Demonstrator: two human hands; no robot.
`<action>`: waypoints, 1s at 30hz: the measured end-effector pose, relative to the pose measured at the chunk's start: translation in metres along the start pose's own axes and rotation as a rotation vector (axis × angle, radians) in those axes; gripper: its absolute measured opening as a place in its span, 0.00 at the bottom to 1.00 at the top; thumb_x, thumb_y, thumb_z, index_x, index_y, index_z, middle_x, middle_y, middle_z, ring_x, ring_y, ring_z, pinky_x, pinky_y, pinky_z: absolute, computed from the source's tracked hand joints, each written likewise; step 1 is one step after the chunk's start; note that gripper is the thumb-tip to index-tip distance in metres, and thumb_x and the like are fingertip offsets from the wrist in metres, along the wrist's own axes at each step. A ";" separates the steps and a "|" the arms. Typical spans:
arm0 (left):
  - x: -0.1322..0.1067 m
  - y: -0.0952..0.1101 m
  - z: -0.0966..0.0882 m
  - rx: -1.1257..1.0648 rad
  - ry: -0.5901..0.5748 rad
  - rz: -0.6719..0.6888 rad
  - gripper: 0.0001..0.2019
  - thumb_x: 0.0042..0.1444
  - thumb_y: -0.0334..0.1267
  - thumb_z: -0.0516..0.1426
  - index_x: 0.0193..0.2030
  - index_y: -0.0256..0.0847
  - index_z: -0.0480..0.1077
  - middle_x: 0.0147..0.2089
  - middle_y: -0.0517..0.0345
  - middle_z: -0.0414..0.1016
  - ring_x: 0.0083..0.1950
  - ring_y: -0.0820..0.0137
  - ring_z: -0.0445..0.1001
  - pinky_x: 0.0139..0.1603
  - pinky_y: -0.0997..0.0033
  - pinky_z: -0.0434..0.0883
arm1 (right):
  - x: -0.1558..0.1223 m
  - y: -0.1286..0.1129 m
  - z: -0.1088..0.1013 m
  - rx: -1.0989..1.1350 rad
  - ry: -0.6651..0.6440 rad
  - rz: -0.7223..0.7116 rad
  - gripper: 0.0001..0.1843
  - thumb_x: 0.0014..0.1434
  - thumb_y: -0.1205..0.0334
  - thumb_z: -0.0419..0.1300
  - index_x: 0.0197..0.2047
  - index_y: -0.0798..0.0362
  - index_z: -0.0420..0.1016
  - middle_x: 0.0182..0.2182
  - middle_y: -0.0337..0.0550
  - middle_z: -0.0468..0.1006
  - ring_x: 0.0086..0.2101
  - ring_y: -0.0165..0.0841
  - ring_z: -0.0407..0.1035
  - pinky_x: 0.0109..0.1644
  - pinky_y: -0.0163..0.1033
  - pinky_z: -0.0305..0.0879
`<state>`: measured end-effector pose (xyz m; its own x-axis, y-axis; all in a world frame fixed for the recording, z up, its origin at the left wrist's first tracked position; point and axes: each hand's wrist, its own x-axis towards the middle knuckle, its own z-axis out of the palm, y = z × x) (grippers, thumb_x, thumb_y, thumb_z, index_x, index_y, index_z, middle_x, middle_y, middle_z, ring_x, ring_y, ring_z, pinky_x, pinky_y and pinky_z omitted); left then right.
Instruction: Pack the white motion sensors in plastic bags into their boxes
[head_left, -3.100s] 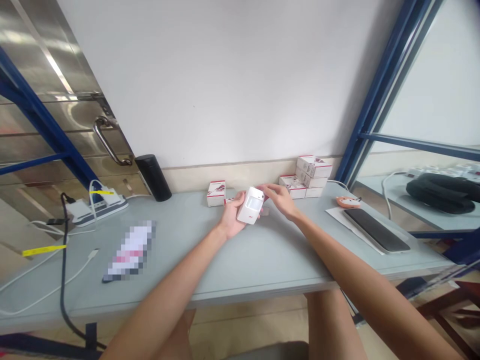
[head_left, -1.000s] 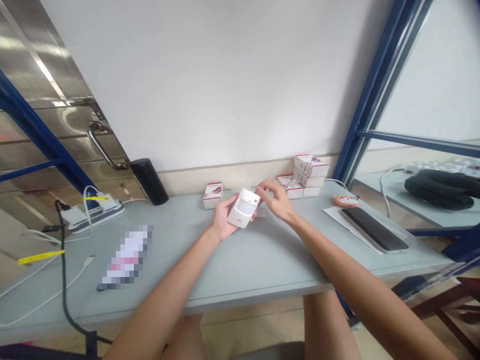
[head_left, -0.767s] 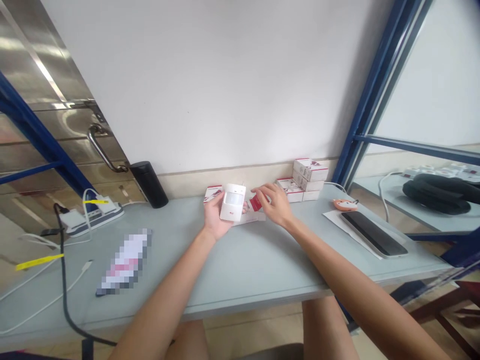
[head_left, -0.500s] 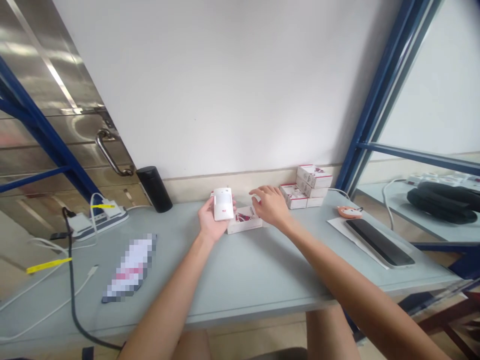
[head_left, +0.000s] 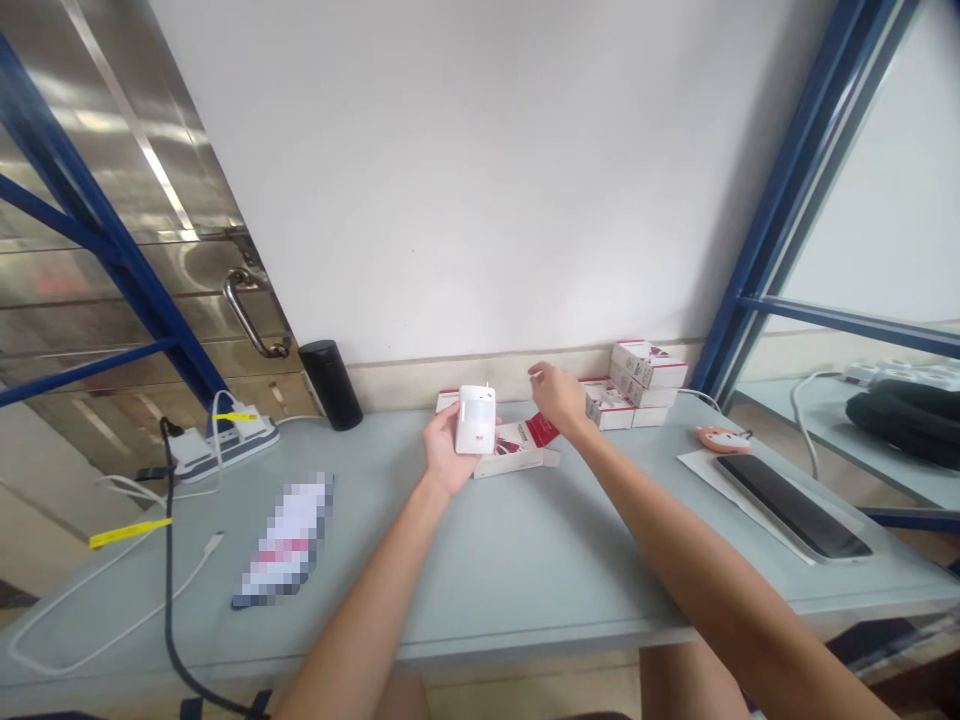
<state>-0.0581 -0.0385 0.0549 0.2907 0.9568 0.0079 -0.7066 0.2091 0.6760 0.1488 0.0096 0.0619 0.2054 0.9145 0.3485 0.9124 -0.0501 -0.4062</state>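
My left hand (head_left: 444,446) is wrapped round a white motion sensor (head_left: 475,422), held upright with its domed window and small red logo facing me. A thin pale piece sticks up at the sensor's top edge. To the right and higher, my right hand (head_left: 559,396) is closed in a pinch. A small pale bit shows at its fingertips, too small to name. Below it lies a white and red cardboard box (head_left: 511,460), its red-lined end flap (head_left: 542,430) standing open. Part of another box (head_left: 448,401) shows behind my left hand.
Several similar boxes (head_left: 646,375) are stacked at the back right. A phone (head_left: 791,505) and an orange and white mouse (head_left: 724,438) lie on the right. At the left are a black cylinder (head_left: 331,385), a power strip (head_left: 225,445), cables and a blurred-out item (head_left: 285,540).
My right hand has lifted off the box, and its spread fingers have closed. The box's red flap now shows. The view has turned slightly left; the sensor stays in my left hand.
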 end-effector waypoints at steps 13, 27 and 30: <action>0.001 -0.020 0.006 0.129 -0.130 -0.111 0.13 0.58 0.40 0.60 0.45 0.34 0.76 0.46 0.40 0.83 0.42 0.51 0.84 0.42 0.52 0.79 | -0.014 0.068 0.006 0.545 0.448 -0.327 0.09 0.66 0.63 0.55 0.41 0.48 0.77 0.48 0.47 0.84 0.51 0.45 0.76 0.59 0.53 0.68; 0.007 -0.020 0.001 0.202 -0.141 -0.057 0.09 0.55 0.39 0.62 0.40 0.36 0.74 0.40 0.44 0.83 0.40 0.51 0.85 0.41 0.52 0.80 | -0.026 0.045 0.000 0.646 0.586 -0.453 0.07 0.68 0.65 0.54 0.39 0.47 0.73 0.51 0.50 0.78 0.62 0.46 0.68 0.65 0.57 0.67; 0.006 -0.020 0.001 0.211 -0.134 -0.070 0.10 0.55 0.39 0.62 0.41 0.36 0.74 0.40 0.44 0.83 0.41 0.51 0.85 0.42 0.52 0.80 | -0.027 0.043 -0.002 0.685 0.627 -0.411 0.06 0.67 0.66 0.54 0.40 0.47 0.71 0.51 0.50 0.77 0.63 0.45 0.68 0.67 0.58 0.65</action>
<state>-0.0414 -0.0372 0.0426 0.4267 0.9033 0.0436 -0.5358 0.2136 0.8169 0.1833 -0.0179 0.0362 0.2497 0.4243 0.8704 0.5954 0.6416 -0.4835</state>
